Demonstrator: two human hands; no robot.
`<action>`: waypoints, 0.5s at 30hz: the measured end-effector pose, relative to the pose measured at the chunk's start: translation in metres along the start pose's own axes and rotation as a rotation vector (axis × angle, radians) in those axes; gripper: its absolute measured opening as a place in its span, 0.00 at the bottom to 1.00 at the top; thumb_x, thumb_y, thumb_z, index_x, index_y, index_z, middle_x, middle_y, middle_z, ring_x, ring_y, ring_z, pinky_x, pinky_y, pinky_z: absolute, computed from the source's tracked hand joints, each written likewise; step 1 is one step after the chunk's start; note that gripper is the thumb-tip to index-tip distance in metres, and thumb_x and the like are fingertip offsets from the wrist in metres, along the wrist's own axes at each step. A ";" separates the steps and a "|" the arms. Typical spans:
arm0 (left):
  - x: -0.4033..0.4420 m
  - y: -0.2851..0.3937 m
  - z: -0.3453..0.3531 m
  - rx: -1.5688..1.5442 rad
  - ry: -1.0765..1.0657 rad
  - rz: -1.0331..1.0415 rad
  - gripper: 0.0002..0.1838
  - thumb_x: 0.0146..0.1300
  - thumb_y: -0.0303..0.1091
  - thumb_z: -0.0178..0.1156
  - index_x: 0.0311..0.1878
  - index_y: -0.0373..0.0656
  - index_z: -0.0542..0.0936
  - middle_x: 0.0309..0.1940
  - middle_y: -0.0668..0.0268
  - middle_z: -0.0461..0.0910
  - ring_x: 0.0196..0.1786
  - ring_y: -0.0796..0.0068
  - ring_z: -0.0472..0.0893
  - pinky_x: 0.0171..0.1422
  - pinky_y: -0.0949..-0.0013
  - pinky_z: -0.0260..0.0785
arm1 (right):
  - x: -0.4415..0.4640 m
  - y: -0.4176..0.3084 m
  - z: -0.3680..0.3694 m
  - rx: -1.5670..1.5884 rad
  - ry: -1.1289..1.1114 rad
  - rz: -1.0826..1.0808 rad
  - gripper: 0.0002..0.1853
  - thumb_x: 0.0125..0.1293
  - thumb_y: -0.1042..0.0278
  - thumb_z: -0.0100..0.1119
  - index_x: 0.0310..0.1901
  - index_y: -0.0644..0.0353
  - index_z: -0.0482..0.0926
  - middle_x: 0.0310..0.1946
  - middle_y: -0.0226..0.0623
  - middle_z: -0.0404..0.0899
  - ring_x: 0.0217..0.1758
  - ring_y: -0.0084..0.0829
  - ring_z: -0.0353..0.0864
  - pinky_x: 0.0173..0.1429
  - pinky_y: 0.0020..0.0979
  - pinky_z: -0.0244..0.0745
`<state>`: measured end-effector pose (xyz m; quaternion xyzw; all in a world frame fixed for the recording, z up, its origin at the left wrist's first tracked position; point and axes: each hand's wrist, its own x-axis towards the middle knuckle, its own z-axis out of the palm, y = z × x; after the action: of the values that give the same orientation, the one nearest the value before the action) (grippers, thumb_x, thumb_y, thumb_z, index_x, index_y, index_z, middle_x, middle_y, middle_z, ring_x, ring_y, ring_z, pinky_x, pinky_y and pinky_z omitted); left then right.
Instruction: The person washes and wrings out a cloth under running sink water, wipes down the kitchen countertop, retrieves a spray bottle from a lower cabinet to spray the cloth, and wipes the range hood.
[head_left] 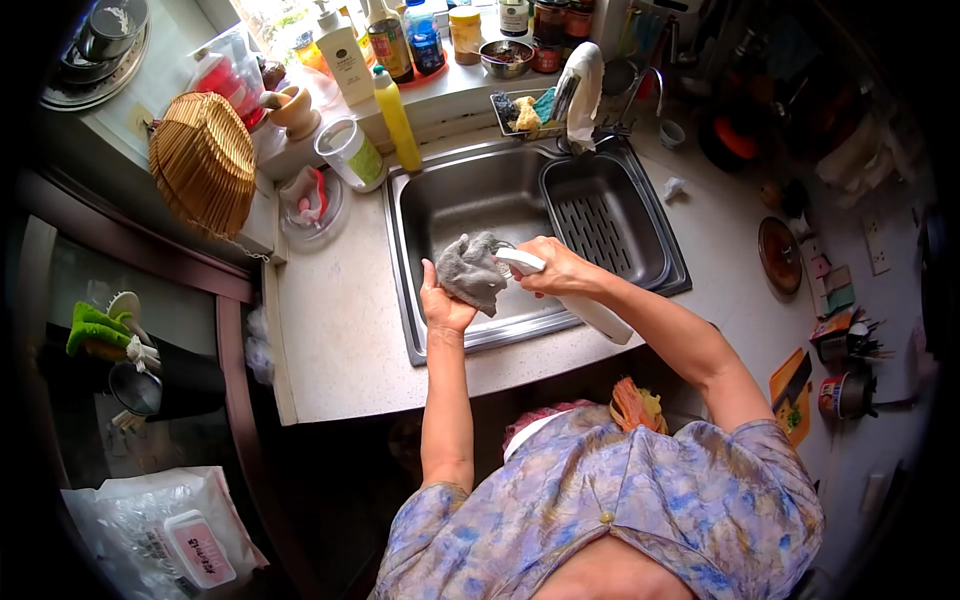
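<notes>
Over the large basin of the steel sink [412, 290], my left hand [446, 308] holds up a crumpled grey cloth [468, 275]. Its thumb shows at the side, while the other fingers are mostly hidden by the cloth. My right hand [560, 268] is closed around the neck of a white spray bottle [600, 320]. The bottle's head points left at the cloth, close to it, and its body slants down to the right below my wrist. I cannot tell whether any spray is coming out.
Behind the sink stand a yellow dish soap bottle [397, 120], a clear tub [350, 155] and a rack with sponges [527, 114]. A white cloth [584, 95] hangs over the faucet area. A bamboo basket [203, 165] hangs at left; a cutting board with a knife [792, 395] lies right.
</notes>
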<state>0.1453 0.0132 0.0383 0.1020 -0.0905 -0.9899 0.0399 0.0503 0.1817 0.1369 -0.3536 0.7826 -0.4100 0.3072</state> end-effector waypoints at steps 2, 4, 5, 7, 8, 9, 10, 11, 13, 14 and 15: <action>0.000 0.000 -0.002 -0.020 0.017 -0.006 0.37 0.67 0.63 0.31 0.65 0.41 0.64 0.64 0.52 0.64 0.65 0.47 0.64 0.66 0.34 0.52 | -0.002 0.000 0.000 -0.044 -0.015 0.027 0.05 0.47 0.73 0.56 0.27 0.64 0.77 0.19 0.45 0.77 0.22 0.38 0.79 0.30 0.36 0.74; 0.002 0.001 -0.005 -0.040 0.031 -0.010 0.37 0.67 0.64 0.32 0.65 0.42 0.64 0.65 0.51 0.63 0.65 0.46 0.64 0.66 0.32 0.51 | -0.003 0.000 0.002 -0.089 -0.030 0.052 0.05 0.46 0.73 0.56 0.27 0.64 0.77 0.21 0.46 0.78 0.23 0.40 0.79 0.32 0.36 0.74; 0.003 0.001 -0.008 -0.056 0.040 -0.006 0.38 0.66 0.64 0.32 0.65 0.41 0.64 0.64 0.50 0.63 0.64 0.45 0.64 0.66 0.32 0.51 | -0.004 0.001 0.004 -0.186 -0.033 -0.012 0.06 0.46 0.74 0.56 0.28 0.65 0.76 0.21 0.44 0.77 0.24 0.37 0.79 0.32 0.35 0.74; 0.005 0.001 -0.013 -0.073 0.049 -0.004 0.38 0.66 0.64 0.33 0.65 0.41 0.64 0.64 0.50 0.64 0.64 0.44 0.64 0.66 0.32 0.51 | -0.006 0.001 0.008 -0.282 -0.036 -0.076 0.07 0.45 0.75 0.57 0.29 0.67 0.75 0.20 0.42 0.77 0.24 0.33 0.78 0.31 0.33 0.73; 0.007 0.001 -0.015 -0.081 0.056 -0.004 0.37 0.66 0.64 0.34 0.65 0.41 0.64 0.63 0.48 0.65 0.64 0.43 0.65 0.66 0.32 0.51 | -0.007 0.000 0.009 -0.224 -0.034 -0.112 0.07 0.45 0.75 0.57 0.28 0.67 0.76 0.21 0.43 0.77 0.24 0.36 0.78 0.32 0.35 0.73; 0.008 0.001 -0.015 -0.089 0.061 -0.005 0.37 0.66 0.64 0.35 0.65 0.41 0.64 0.62 0.47 0.65 0.63 0.42 0.65 0.66 0.32 0.51 | -0.008 -0.003 0.009 -0.167 -0.031 -0.147 0.07 0.45 0.75 0.57 0.28 0.67 0.76 0.22 0.44 0.78 0.25 0.38 0.78 0.34 0.36 0.73; 0.009 0.000 -0.015 -0.090 0.061 -0.006 0.37 0.66 0.64 0.35 0.65 0.41 0.64 0.62 0.47 0.65 0.63 0.42 0.65 0.66 0.32 0.51 | -0.009 -0.013 0.006 -0.134 -0.052 -0.067 0.06 0.45 0.74 0.57 0.27 0.67 0.76 0.23 0.45 0.78 0.26 0.41 0.78 0.35 0.37 0.73; 0.009 -0.001 -0.015 -0.101 0.070 -0.004 0.37 0.66 0.63 0.35 0.64 0.41 0.65 0.62 0.47 0.66 0.63 0.42 0.66 0.66 0.33 0.51 | -0.009 -0.013 0.007 -0.134 -0.051 -0.067 0.06 0.45 0.74 0.57 0.27 0.67 0.76 0.23 0.45 0.78 0.26 0.41 0.78 0.35 0.37 0.73; 0.009 -0.002 -0.011 -0.113 0.079 0.000 0.37 0.66 0.63 0.36 0.64 0.41 0.65 0.61 0.46 0.67 0.63 0.42 0.66 0.66 0.33 0.52 | -0.005 -0.010 0.009 -0.239 0.005 -0.091 0.06 0.46 0.74 0.56 0.27 0.67 0.76 0.23 0.46 0.79 0.27 0.42 0.78 0.36 0.36 0.73; 0.008 -0.003 -0.009 -0.100 0.079 -0.003 0.36 0.66 0.63 0.37 0.63 0.41 0.66 0.60 0.47 0.68 0.63 0.44 0.66 0.66 0.36 0.52 | -0.003 -0.009 0.011 -0.237 0.003 -0.091 0.06 0.46 0.74 0.56 0.27 0.67 0.76 0.23 0.46 0.79 0.27 0.42 0.78 0.36 0.36 0.73; 0.007 -0.003 -0.006 -0.088 0.080 -0.005 0.36 0.66 0.62 0.38 0.63 0.40 0.67 0.60 0.47 0.68 0.63 0.46 0.67 0.67 0.38 0.53 | -0.001 -0.008 0.012 -0.245 0.024 -0.141 0.07 0.46 0.74 0.56 0.27 0.66 0.76 0.24 0.46 0.79 0.27 0.43 0.78 0.36 0.36 0.73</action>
<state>0.1394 0.0147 0.0303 0.1400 -0.0450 -0.9881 0.0453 0.0626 0.1743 0.1379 -0.4376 0.8037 -0.3362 0.2227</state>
